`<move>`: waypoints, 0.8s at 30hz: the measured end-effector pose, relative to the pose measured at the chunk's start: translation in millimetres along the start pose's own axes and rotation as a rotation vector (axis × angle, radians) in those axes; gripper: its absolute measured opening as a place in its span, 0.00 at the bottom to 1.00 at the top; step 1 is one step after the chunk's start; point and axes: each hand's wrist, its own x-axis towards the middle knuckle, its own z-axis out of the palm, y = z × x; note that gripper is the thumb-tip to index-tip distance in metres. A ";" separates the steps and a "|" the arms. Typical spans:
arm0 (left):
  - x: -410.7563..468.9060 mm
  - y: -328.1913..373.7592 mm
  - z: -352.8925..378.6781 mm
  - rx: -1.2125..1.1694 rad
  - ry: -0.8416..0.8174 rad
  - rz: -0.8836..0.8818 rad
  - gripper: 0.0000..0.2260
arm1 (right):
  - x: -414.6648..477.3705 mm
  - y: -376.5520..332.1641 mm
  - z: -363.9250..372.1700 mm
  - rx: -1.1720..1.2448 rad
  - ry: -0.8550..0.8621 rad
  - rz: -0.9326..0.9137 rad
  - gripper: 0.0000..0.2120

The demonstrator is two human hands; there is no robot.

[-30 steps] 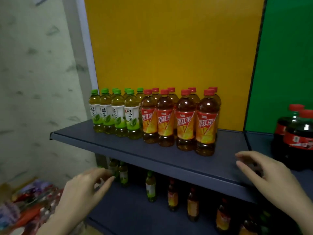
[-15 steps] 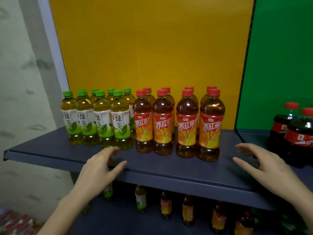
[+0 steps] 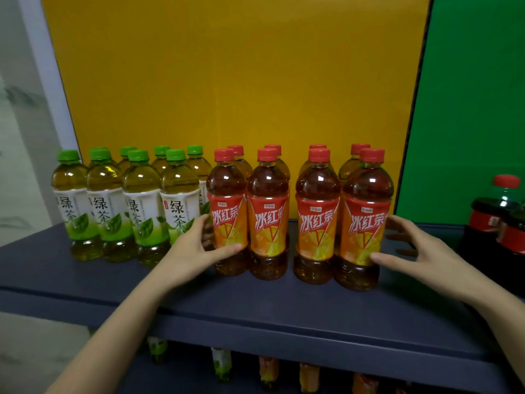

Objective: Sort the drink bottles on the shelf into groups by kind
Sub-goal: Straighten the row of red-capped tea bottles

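On the dark blue-grey shelf board (image 3: 255, 308), looking close to sorted already! Over at nine o'clock, packed two rows deep: green-capped clear plastic bottles of pale green tea with white-and-green labels (image 3: 142, 206). Dead centre, also two rows deep: red-capped clear plastic bottles of amber iced tea with orange-red labels (image 3: 315, 217), touching the green group on the left flank. Out at three o'clock, set apart: dark cola bottles with red caps and red labels (image 3: 494, 217). No stray kind spotted inside any group up here. Worth noting a gap down the middle of the iced tea block, so probably only squeezing and squaring left on this level. Down at six o'clock, small bottles on the dim lower shelf (image 3: 267, 371), green and orange labels side by side, too dark to call sorted or not; possibly more work there.

Now the hands. Left hand (image 3: 196, 245), at the block's nine o'clock side: gripping the leftmost front iced tea bottle (image 3: 227, 211), thumb across the label, fingers tucked into the seam beside the green tea. Right hand (image 3: 412, 248), at the block's three o'clock side: spread wide, thumb tip touching the low label of the rightmost front iced tea bottle (image 3: 366, 217), fingers fanned past its far flank, nothing gripped. Reads as bracketing the whole block, ready for a push together.
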 end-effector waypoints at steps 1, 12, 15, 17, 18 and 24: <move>4.1 1.3 1.9 -0.039 -0.022 0.003 0.38 | 2.9 -1.6 2.5 0.041 -0.018 0.008 0.56; 35.4 -10.9 14.9 -0.383 -0.050 -0.039 0.47 | 19.8 -4.9 27.4 0.304 -0.107 -0.032 0.42; 35.2 -13.0 19.4 -0.379 -0.010 -0.007 0.39 | 20.4 -3.0 35.3 0.339 -0.093 -0.043 0.42; 35.3 -13.5 21.3 -0.376 0.010 0.011 0.38 | 21.1 0.5 38.0 0.317 -0.066 -0.051 0.47; 35.4 -13.5 21.7 -0.378 0.017 0.014 0.38 | 21.7 2.7 38.5 0.308 -0.058 -0.051 0.49; 35.3 -12.5 23.4 -0.369 0.029 0.032 0.37 | 22.6 2.7 39.3 0.333 -0.053 -0.065 0.45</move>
